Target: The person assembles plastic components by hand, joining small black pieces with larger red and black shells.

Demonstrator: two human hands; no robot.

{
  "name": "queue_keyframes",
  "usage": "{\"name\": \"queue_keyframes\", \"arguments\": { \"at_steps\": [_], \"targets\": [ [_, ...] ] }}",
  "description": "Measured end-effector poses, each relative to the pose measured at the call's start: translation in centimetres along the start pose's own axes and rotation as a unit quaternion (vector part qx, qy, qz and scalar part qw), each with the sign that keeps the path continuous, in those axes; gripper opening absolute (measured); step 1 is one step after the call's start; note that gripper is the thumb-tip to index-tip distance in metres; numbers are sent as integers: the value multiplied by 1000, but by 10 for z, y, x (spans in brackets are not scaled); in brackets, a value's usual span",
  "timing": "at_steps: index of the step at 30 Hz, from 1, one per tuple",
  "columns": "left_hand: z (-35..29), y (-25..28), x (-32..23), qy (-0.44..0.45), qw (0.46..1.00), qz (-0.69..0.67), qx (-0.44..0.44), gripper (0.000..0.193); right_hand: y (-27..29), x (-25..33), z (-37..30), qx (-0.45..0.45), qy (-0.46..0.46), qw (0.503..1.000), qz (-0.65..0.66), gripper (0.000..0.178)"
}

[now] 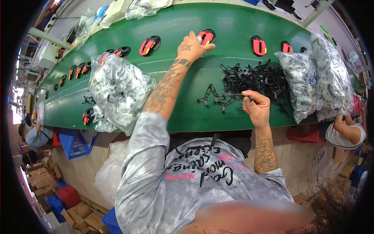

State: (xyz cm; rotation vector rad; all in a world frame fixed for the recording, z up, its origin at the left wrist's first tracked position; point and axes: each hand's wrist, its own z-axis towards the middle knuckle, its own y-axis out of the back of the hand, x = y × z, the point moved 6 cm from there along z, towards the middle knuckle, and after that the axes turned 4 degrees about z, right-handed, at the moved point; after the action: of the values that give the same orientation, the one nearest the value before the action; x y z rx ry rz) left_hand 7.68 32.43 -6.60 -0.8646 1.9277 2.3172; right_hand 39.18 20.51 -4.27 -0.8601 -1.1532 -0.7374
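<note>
My left hand (pixel 193 47) reaches across the green conveyor belt (pixel 187 23), its thumb and fingers apart at the near end of a red and black plastic shell (pixel 207 36). Something small and whitish shows between that hand and the shell; I cannot make it out. Closer to me, my right hand (pixel 258 109) is closed on a thin, dark, stick-like piece (pixel 233 94) pointing left. Just beyond this hand lies a heap of black plastic brackets (pixel 255 80). A few loose black brackets (pixel 212 97) lie left of its tip.
More red and black shells (pixel 150 45) sit spaced along the belt. A clear bag of parts (pixel 119 91) lies left of my left forearm; two stuffed bags (pixel 300 84) lie right of the heap. People sit at the far left (pixel 38 134) and far right (pixel 344 132).
</note>
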Motion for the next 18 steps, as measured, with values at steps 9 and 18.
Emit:
{"name": "queue_keyframes", "arguments": {
  "at_steps": [9, 18],
  "targets": [
    [-21, -1, 19, 15, 972, -233, 0, 62, 8, 6, -14, -34, -71, 993, -87, 20],
    [-191, -1, 73, 152, 697, -695, 85, 74, -46, -25, 15, 106, -105, 987, 52, 44]
  ]
}}
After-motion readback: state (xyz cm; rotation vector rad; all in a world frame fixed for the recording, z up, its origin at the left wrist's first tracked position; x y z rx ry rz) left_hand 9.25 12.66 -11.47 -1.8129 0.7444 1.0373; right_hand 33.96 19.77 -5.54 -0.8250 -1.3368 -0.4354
